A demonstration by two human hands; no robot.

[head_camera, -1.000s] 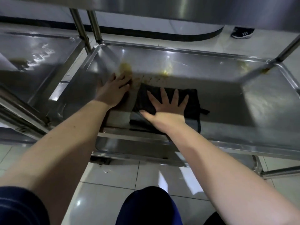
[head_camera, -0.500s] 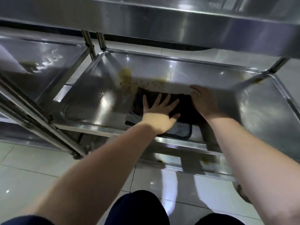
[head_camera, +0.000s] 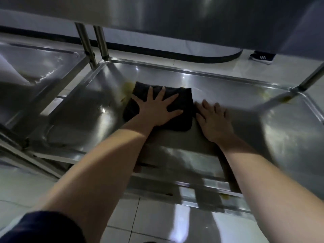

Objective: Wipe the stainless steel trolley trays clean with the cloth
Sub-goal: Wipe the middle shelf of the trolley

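The cloth [head_camera: 183, 104] lies left of centre on the tray [head_camera: 192, 71], pressed flat under the left hand [head_camera: 156, 112] with fingers spread, while the right hand [head_camera: 214, 121] rests flat and empty on the tray beside it.

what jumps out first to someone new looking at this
A left hand presses flat on a dark cloth lying on the steel trolley tray, with the right hand flat on bare metal just to its right. Yellowish smears sit at the cloth's far left edge.
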